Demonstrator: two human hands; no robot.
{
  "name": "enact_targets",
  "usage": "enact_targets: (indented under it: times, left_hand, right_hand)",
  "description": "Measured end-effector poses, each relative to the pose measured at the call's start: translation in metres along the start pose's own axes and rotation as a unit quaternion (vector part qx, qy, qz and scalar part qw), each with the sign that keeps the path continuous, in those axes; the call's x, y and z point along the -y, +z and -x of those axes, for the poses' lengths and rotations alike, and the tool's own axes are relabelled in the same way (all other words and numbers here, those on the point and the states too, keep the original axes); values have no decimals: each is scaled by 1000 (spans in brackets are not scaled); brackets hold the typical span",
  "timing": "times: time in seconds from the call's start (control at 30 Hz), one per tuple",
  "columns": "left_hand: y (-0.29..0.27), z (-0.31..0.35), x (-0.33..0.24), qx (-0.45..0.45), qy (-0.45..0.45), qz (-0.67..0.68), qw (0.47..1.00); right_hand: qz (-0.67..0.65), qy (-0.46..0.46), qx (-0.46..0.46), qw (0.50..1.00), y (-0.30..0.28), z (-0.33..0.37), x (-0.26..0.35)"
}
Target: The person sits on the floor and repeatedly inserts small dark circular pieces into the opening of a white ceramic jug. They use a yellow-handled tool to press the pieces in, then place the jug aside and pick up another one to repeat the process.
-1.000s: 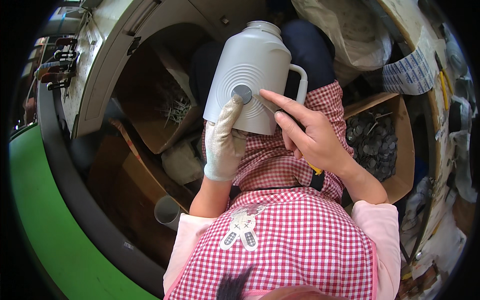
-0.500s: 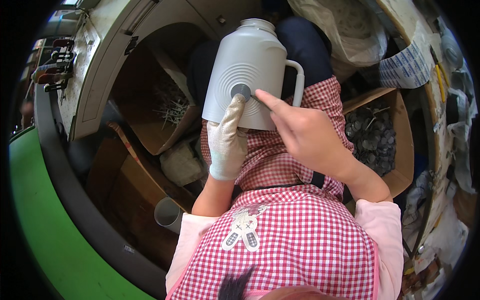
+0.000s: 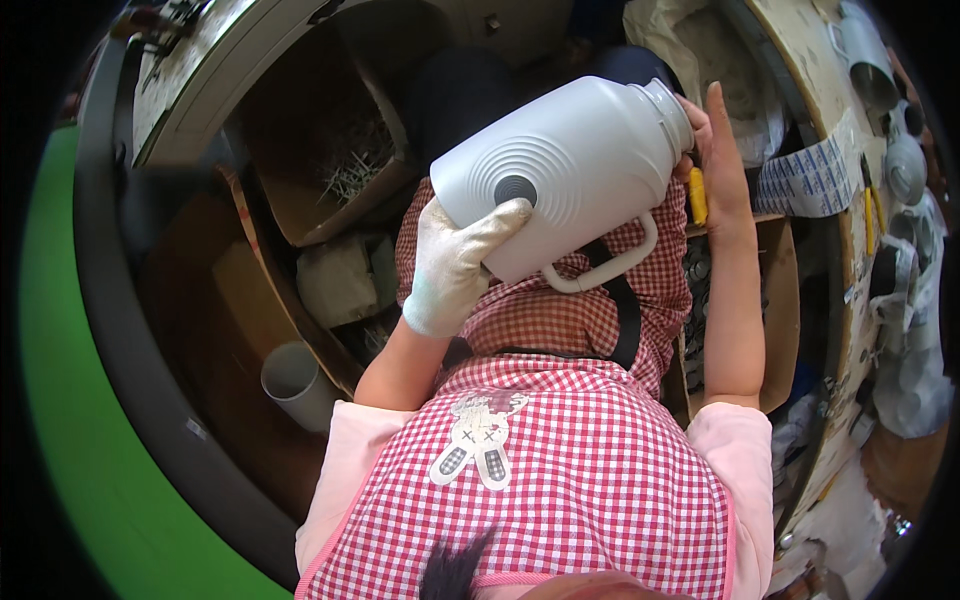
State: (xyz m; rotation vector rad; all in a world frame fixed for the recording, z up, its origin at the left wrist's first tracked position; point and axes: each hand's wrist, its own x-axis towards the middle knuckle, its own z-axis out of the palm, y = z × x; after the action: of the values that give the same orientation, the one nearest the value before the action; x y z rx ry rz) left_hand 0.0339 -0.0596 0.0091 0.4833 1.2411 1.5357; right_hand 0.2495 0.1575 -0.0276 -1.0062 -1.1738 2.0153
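Observation:
A pale grey plastic jug body lies tilted across my lap, its open neck to the upper right and its handle toward me. Concentric rings mark its side, and a dark grey round disc sits at their centre. My left hand, in a white glove, grips the base end, the thumb by the disc's edge. My right hand is bare and at the neck, thumb raised, fingers partly hidden behind the rim. A tool with a yellow handle rests against its palm; its other end is hidden.
Below the right forearm stands a cardboard box of dark grey discs. Another carton at left holds thin pale sticks. A grey cup stands at lower left. Along the right bench edge lie yellow-handled pliers and bagged grey parts.
The jug body has swung clockwise, its neck now toward the upper right. My right hand has moved from the disc to the neck. My left hand still holds the base end.

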Motion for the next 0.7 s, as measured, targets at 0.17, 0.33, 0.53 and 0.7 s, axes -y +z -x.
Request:
enact_targets:
  times: [0.17,0.33,0.53,0.7]
  left_hand:
    - [-3,3,0,-57,41,14,997]
    - [8,11,-1,-66,66,-26,995]
    - [10,11,5,-67,33,31,997]
    - [7,6,12,-61,20,35,997]
  right_hand:
    - [153,-197,-189,950,38,7,7]
    - [275,-206,83,936,91,71,45]
    - [476,-302,144,813,116,85,8]
    - [501,-248,155,814,111,86,2]
